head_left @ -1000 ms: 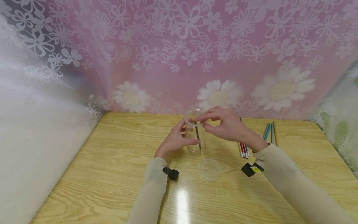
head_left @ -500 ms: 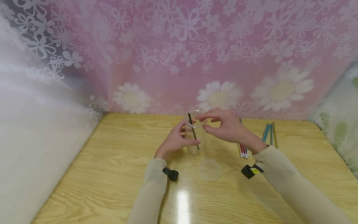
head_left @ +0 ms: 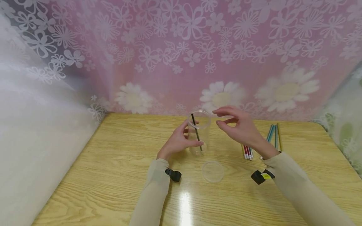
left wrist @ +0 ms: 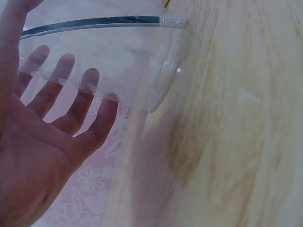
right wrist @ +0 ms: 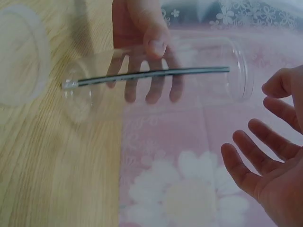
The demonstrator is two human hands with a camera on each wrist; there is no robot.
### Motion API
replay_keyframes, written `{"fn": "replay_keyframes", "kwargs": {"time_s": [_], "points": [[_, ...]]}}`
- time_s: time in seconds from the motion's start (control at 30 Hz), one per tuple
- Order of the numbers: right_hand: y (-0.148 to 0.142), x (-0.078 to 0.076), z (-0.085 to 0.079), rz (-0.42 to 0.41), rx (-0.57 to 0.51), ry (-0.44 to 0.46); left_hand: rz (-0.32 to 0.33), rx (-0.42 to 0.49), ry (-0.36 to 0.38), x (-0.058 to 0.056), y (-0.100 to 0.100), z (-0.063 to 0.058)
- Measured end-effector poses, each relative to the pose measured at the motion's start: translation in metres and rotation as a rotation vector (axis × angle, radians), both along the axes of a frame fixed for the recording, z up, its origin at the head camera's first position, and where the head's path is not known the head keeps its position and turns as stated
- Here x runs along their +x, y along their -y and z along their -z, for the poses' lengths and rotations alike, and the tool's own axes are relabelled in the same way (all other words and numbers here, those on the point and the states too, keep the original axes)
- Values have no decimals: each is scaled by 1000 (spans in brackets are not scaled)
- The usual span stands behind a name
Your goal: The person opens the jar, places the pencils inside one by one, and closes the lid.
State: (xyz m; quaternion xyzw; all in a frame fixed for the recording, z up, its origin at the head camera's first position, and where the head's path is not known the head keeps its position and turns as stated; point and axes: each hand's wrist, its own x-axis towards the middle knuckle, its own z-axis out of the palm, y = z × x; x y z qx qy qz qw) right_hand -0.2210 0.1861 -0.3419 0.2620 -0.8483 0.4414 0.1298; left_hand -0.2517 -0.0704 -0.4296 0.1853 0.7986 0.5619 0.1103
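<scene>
"Left hand [head_left: 177, 140]?"
"Gripping, thumb [head_left: 194, 143] on the near side. Left arm [head_left: 152, 191] extended forward."
"Right hand [head_left: 241, 128]?"
"Near the left, fingers [head_left: 227, 110] loosely bent and spread. Right arm [head_left: 299, 185] angled inward."

Yellow label: I can see 1, on the black wrist unit [head_left: 258, 178] at the right cuff; it seems to carry darker marks, too small for me to read from here.
Left wrist unit [head_left: 173, 175]: I can read nothing on it.
Dark pencil [right wrist: 151, 74]: I look at it through 3 views, and no lettering on its barrel is legible to me.
Clear jar [right wrist: 203, 90]: I make out no readable print on its wall.
Round lid [head_left: 212, 172], near side of the table: nothing I can read.
Pencils at the right [head_left: 247, 152]: too small in my view for any lettering.
</scene>
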Motion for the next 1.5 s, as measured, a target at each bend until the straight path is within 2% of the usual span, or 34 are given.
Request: {"fn": "replay_keyframes", "kwargs": {"time_s": [0.23, 0.57, 0.67, 0.97, 1.17, 1.5], "points": [[-26, -2, 14, 184, 22, 91, 7, 0, 0, 0, 0, 0], [-64, -10, 42, 345, 61, 124, 10, -9, -15, -1, 1, 1], [-74, -14, 50, 396, 89, 159, 9, -9, -14, -1, 1, 0], [-98, -24, 72, 460, 154, 268, 9, -13, -13, -1, 1, 2], [-106, -35, 80, 472, 151, 327, 11, -19, -15, -1, 2, 2], [-112, -56, 92, 413, 82, 494, 9, -22, -18, -2, 2, 2]]}}
